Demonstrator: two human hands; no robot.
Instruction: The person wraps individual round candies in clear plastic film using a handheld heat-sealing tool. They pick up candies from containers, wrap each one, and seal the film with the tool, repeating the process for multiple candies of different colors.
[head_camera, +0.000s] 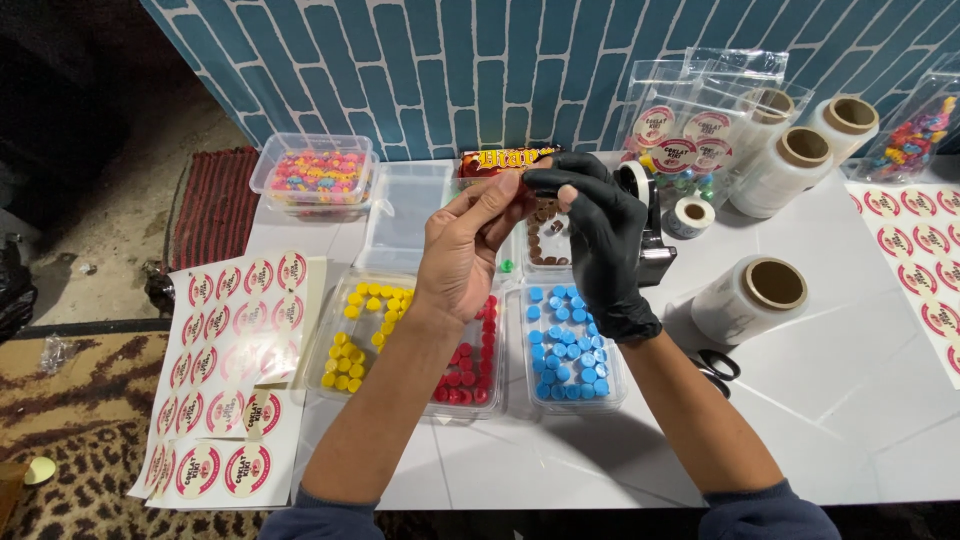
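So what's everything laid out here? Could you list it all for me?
Snack packet: one, brown and yellow, held up in both hands.
Yellow pieces: many, in a clear tray, front left.
Red pieces: many, in the tray partly under the left forearm.
Blue pieces: many, in a clear tray, centre.
Brown pieces: many, in a tray behind the hands.
Multicoloured candy tub: one, clear, back left.
Sticker sheets: several, round red-and-white labels, left edge; more at right.
Clear film rolls: four, white, right side.
Tape dispenser: one, black, behind the right hand.
Scissors: one pair, black, by the right forearm.
Left hand: bare.
Right hand: black glove.
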